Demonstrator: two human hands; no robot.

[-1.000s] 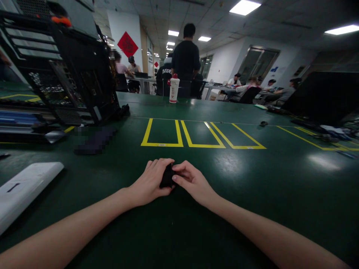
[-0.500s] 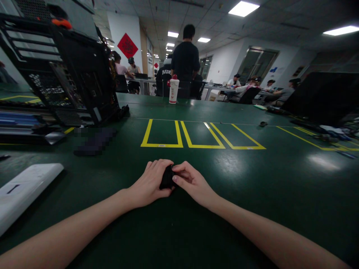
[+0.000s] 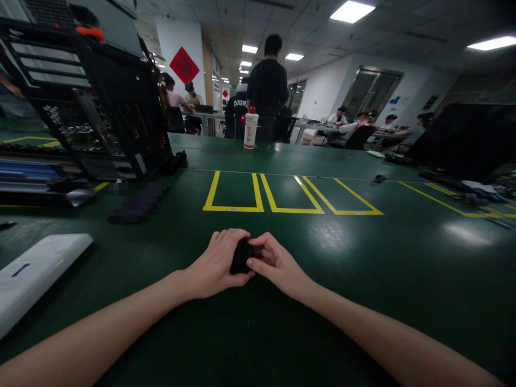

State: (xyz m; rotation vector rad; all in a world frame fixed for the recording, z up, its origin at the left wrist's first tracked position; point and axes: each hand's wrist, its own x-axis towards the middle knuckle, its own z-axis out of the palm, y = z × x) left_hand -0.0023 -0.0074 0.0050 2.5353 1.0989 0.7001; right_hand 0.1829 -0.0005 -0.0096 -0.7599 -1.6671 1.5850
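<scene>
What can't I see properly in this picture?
In the head view:
Black object: left side hidden by the left hand, right edge partly by the right hand.
White box: part cut off by the picture's left edge.
Dark thing: blurred into blocks.
Label on yellow tape: too small to read.

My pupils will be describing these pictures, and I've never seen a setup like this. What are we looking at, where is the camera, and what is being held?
There is no machine here: these are a person's own bare hands. Every picture comes from one camera on that person's head, looking forward and down. The left hand holds a small black object; the right hand has its thumb and fingers at the object's edge, though whether they grip is unclear. On the green table are yellow outlines, a white device at left, an open black case and a white cup.
</scene>
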